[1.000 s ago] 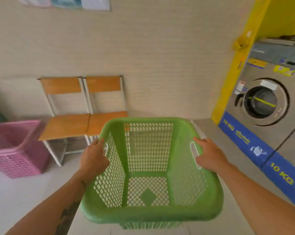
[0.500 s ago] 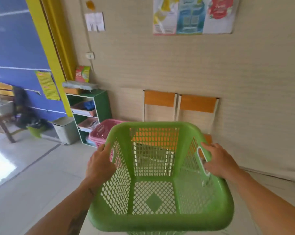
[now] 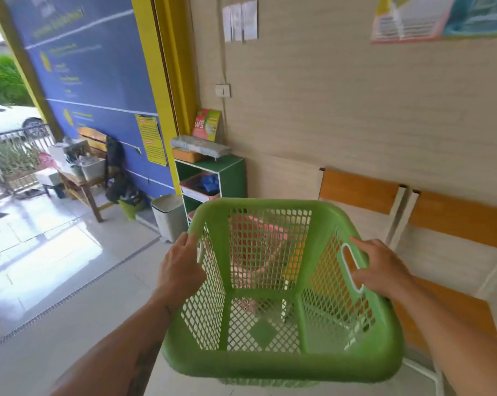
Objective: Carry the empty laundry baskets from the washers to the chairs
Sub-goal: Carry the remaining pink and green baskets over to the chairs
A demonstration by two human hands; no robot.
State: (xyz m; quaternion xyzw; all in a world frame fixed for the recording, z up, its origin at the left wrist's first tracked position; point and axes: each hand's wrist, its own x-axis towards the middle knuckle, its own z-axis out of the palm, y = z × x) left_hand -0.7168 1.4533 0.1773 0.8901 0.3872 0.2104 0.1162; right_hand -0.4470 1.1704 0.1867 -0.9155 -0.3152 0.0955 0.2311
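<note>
The empty green basket is held in the air, over the front of the chairs. The left hand grasps its left rim, the right hand its right handle. A pink basket shows through the mesh.

green shelf unit against the beige wall, with a red and green box on top. a white bin sits just beside it on the floor. papers and a poster are pinned up (print's too blurry to read). wooden table further left.
</note>
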